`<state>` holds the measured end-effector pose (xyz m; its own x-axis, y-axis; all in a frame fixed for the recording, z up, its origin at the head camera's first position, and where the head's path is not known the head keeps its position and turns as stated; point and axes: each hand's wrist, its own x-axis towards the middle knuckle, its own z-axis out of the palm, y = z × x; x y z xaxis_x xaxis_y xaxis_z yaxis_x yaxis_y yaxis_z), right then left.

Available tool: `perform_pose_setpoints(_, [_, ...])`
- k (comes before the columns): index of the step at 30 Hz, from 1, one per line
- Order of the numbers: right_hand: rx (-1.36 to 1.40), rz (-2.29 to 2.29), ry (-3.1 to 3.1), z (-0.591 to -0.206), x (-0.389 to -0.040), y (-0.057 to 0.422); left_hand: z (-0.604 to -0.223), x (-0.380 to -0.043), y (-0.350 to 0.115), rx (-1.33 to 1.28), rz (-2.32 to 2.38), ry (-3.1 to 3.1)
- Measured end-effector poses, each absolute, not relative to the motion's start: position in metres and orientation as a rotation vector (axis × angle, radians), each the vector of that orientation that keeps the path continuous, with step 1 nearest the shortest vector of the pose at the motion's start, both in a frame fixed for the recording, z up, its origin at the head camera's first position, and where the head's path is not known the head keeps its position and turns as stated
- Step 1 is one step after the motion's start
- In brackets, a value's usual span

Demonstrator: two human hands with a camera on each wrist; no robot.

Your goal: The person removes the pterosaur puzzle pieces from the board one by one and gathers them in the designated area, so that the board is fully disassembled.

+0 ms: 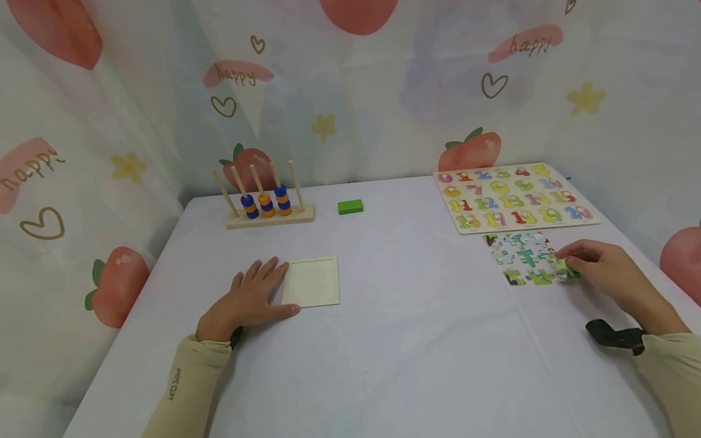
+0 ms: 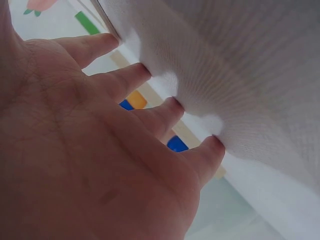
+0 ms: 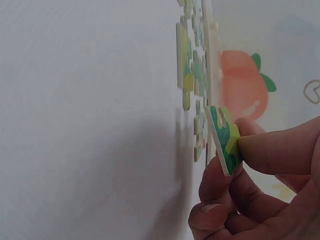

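Between thumb and fingers my right hand (image 1: pixel 608 271) pinches a green puzzle piece (image 3: pixel 225 142), held up off the table in the right wrist view. Other jigsaw pieces (image 1: pixel 527 257) lie spread in loose rows just left of that hand. My left hand (image 1: pixel 249 301) rests on the table with its fingers spread. Its thumb and index fingertip are at the left side of a square, cream-coloured wooden puzzle tray (image 1: pixel 312 283). In the left wrist view its fingertips (image 2: pixel 175 102) press down on the white cloth.
A wooden peg abacus (image 1: pixel 271 218) with blue and orange rings stands at the back left. Right of it lies a green block (image 1: pixel 350 207). A number puzzle board (image 1: pixel 515 198) sits at the back right, behind the jigsaw pieces. A patterned curtain (image 1: pixel 361 109) hangs behind the table.
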<state>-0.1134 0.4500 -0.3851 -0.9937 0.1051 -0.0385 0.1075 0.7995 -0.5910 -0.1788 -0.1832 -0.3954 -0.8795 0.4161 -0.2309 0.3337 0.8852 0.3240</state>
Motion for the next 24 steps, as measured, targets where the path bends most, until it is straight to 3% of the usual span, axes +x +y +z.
perform_pose_setpoints(24, [0.318, -0.905, 3.014, -0.389, -0.121, 0.452, -0.390, -0.181, -0.184, 0.601, 0.412, 2.798])
